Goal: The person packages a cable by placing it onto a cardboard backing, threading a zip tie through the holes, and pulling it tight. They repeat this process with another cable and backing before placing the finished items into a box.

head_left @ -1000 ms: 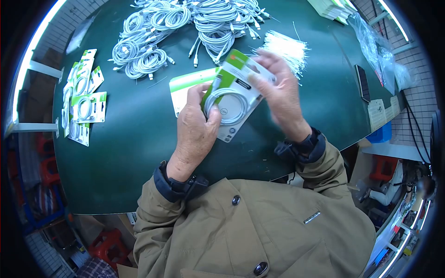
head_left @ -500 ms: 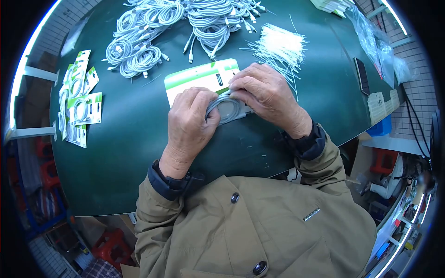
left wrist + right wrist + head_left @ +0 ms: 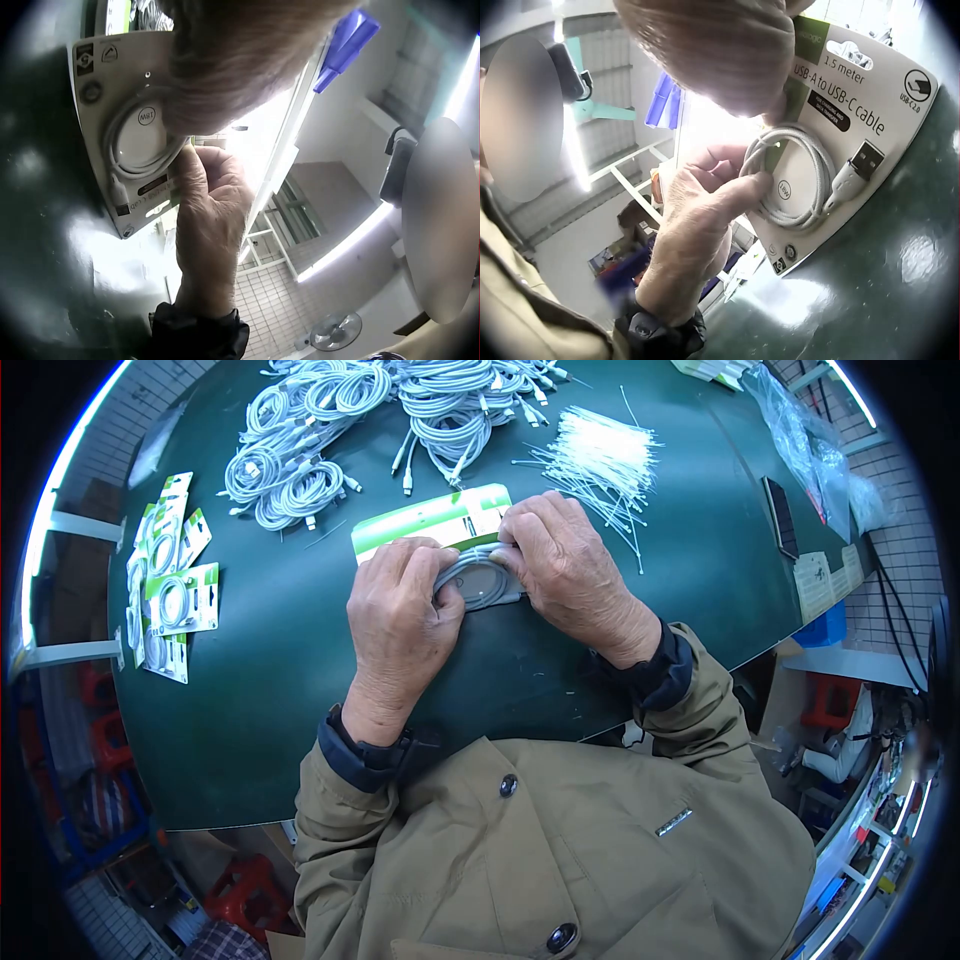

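Observation:
A coiled white cable (image 3: 487,592) lies against a printed card; the right wrist view shows the coil (image 3: 826,169) and its USB plug on the white and green card (image 3: 894,94). The left hand (image 3: 402,610) grips the coil and card at the left side, its thumb over the coil in the right wrist view. At the upper right of the coil, the right hand (image 3: 580,565) pinches the card and cable with thumb and fingers. Another green and white card (image 3: 430,518) lies on the table just beyond the hands.
Many coiled cables (image 3: 450,420) are heaped at the back, with a pile of white ties (image 3: 605,455) to their right. Carded cables (image 3: 175,600) are stacked at the left. A phone (image 3: 780,518) and clear plastic bag (image 3: 800,450) lie at the right.
The card has turned from upright to tilted away between the hands. The right hand came down from its upper edge to the coil, and both hands now lie slightly further left.

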Demonstrator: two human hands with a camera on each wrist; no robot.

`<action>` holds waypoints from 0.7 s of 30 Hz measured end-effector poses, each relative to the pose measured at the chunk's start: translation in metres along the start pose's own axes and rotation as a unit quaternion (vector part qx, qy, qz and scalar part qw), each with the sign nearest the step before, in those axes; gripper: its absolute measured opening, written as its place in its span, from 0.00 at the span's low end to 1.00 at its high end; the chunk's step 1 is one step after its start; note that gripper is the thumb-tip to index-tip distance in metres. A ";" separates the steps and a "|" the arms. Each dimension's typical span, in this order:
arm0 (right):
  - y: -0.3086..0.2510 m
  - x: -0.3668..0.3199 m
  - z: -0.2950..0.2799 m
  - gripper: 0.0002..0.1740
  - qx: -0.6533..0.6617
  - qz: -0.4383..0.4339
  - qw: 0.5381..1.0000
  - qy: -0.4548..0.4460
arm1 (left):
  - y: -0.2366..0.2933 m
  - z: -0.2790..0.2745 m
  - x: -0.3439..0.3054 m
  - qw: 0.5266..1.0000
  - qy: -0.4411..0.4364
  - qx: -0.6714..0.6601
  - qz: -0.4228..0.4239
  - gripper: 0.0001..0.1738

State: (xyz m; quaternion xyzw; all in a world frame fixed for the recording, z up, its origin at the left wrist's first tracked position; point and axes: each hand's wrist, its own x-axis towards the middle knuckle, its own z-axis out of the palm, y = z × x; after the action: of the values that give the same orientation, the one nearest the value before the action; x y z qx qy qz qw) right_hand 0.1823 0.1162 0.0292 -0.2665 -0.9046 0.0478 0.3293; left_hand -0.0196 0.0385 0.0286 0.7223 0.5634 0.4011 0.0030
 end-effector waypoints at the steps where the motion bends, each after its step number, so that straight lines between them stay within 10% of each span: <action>1: -0.001 0.000 0.000 0.14 -0.001 0.002 1.000 0.001 | 0.001 0.001 0.000 1.000 -0.003 -0.006 -0.013 0.18; 21: -0.014 0.009 -0.012 0.20 0.150 0.055 0.987 -0.035 | -0.006 0.003 0.011 0.992 0.002 -0.079 0.098 0.17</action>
State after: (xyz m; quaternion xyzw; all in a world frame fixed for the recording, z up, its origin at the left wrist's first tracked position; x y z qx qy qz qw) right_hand 0.1774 0.1073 0.0471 -0.2613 -0.8822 0.2103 0.3305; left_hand -0.0223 0.0507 0.0298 0.7707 0.4562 0.4444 0.0194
